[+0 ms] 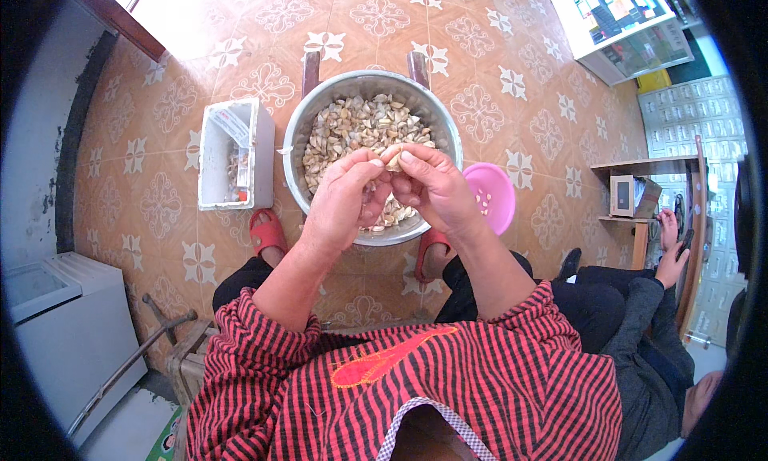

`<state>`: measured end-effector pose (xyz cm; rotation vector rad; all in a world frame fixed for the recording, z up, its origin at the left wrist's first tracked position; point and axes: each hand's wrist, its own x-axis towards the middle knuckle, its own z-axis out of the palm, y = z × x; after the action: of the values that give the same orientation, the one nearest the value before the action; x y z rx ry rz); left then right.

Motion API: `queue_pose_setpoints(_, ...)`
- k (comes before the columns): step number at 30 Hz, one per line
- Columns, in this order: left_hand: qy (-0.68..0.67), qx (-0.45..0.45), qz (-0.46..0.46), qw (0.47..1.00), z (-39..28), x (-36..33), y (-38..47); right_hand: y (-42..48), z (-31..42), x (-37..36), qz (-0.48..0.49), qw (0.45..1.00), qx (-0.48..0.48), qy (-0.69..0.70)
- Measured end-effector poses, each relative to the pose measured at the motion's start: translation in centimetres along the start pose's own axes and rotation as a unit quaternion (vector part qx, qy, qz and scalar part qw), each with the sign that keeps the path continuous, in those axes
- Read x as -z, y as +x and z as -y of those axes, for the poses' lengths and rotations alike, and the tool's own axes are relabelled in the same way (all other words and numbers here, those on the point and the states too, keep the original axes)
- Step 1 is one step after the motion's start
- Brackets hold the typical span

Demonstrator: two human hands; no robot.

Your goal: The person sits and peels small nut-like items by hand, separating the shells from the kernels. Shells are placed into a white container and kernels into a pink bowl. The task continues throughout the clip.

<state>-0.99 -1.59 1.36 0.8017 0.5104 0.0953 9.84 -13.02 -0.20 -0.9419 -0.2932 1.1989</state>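
Observation:
A single garlic clove [394,162] is pinched between the thumb and forefinger of my right hand [439,188]. My left hand [345,200] grips its left side with thumb and fingertips, close against the right. Both hands are over a large metal basin [290,179]. Unpeeled garlic cloves [360,122] fill much of the basin, and paler cloves or skins [393,213] show at its near side, partly hidden by my hands. Right of it, a pink plastic basin [503,200] with several peeled cloves [483,201] sits partly behind my right wrist.
A white foam box [263,155] with assorted items stands left of the metal basin. Wooden legs [311,71] stick out beyond the basin. At right sits another person [636,335] holding a dark object, near a wooden shelf [648,164]. A walking stick [120,371] leans at lower left.

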Motion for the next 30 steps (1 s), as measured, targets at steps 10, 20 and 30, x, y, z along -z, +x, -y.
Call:
queue_pose_setpoints(10, 0.168, -0.070, -0.037, 0.983, 0.4, 0.2, 0.1, -0.1, 1.0, 0.7, -0.016, 0.999, -0.029, -0.028)
queue_pose_setpoints(20, 0.282, -0.097, -0.049, 0.953, 0.1, 0.1, -0.1, 0.0, 1.0, 1.5, -0.012, 0.997, -0.032, -0.065)
queue_pose_setpoints(30, 0.363, -0.168, -0.101, 0.911, 0.9, -0.1, -0.1, 0.0, 0.7, 1.4, -0.011, 0.998, -0.045, -0.040)
